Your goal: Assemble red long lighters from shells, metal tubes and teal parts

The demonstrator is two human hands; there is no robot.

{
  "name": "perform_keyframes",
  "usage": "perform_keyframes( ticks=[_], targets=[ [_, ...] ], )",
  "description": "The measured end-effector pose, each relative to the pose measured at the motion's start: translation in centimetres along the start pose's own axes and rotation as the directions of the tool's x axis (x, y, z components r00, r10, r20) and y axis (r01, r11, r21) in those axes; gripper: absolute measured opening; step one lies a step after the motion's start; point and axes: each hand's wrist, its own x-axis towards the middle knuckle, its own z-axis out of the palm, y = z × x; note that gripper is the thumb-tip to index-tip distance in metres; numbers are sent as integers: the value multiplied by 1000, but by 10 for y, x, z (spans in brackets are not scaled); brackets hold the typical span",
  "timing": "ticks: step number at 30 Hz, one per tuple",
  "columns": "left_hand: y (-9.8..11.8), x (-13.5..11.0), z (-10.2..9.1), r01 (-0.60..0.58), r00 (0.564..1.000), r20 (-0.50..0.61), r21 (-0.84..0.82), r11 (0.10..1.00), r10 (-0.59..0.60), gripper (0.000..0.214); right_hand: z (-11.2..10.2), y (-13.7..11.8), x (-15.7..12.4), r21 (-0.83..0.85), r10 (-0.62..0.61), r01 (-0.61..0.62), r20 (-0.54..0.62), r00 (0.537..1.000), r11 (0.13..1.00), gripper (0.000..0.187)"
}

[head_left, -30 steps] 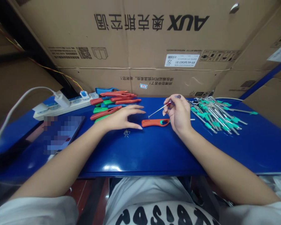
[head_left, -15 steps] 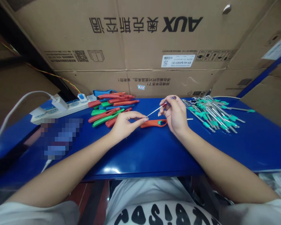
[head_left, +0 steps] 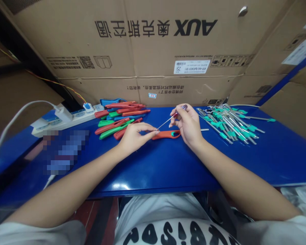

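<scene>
My right hand (head_left: 190,126) is closed round a small screwdriver (head_left: 168,120) with a dark red handle and a thin metal shaft that points left and down. My left hand (head_left: 134,135) pinches thumb and forefinger together right at the screwdriver's tip; whatever is between them is too small to see. Just under both hands an orange plastic handle (head_left: 168,134) lies flat on the blue table (head_left: 155,163).
A pile of red, green and blue plastic handles (head_left: 121,115) lies at the back left. Several metal rods with green collars (head_left: 229,122) are heaped at the right. A white power strip (head_left: 66,117) and a blurred flat device (head_left: 63,149) sit at the left. Cardboard boxes (head_left: 153,51) wall the back.
My left hand went from lying flat and open to a pinch at the screwdriver tip. More handles show beside it. My right hand barely moved.
</scene>
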Motion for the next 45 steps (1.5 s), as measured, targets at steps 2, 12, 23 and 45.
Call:
perform_keyframes(
  ticks=[2,12,23,45],
  targets=[
    [-2,-1,-1,16,999,37,32,999,-17,11,-1,0,1,-73,-10,13,41,999,997,33],
    [1,-6,5,124,937,318,82,989,-144,11,0,-16,-10,-455,-140,426,537,832,782,37],
    [2,-7,5,78,949,308,-18,997,-69,13,-1,-21,-17,-476,-301,634,601,740,610,49],
    [-5,-5,4,55,961,272,15,998,-57,23,-2,-12,-16,-531,-313,642,582,751,553,36]
  ],
)
